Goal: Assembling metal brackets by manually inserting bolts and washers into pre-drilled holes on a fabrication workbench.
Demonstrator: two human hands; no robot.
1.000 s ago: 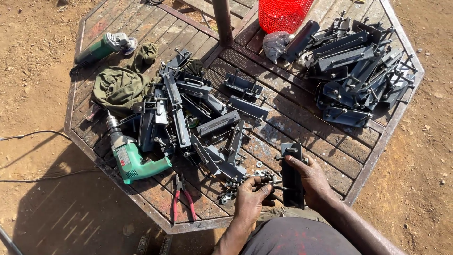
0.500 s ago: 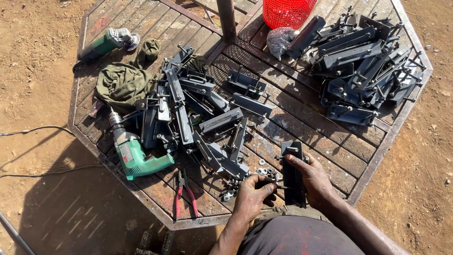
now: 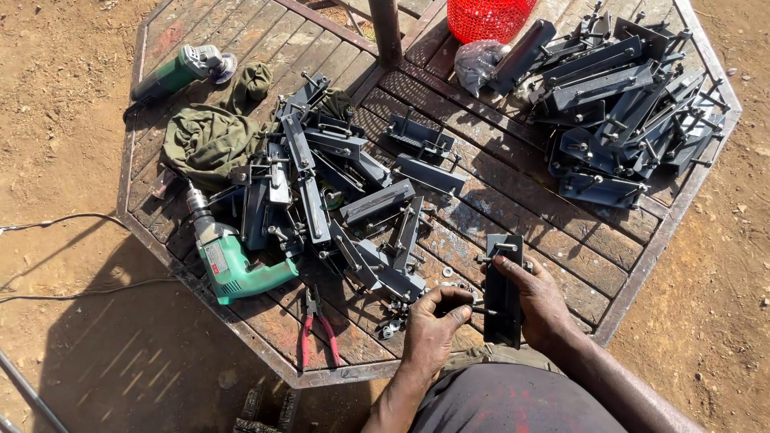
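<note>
My right hand [image 3: 539, 303] grips a dark grey metal bracket [image 3: 503, 277] that stands on the rusty slatted metal table [image 3: 561, 240] near its front edge. My left hand [image 3: 433, 325] pinches a bolt [image 3: 480, 309] against the bracket's left side. Small nuts and washers [image 3: 449, 277] lie on the slats just left of the bracket. A heap of similar brackets [image 3: 337, 200] with bolts sits to the left of my hands.
A second pile of brackets [image 3: 626, 104] fills the back right. A green power drill [image 3: 233, 265], red-handled pliers [image 3: 314, 329], an olive cloth [image 3: 210, 140], a green angle grinder [image 3: 180, 70], a red basket [image 3: 488, 18] and a central post [image 3: 387, 30] stand around. Cables [image 3: 72, 289] cross the dirt at left.
The view has shifted slightly. My hands stay on the bracket, the left one working the bolt at its side.
</note>
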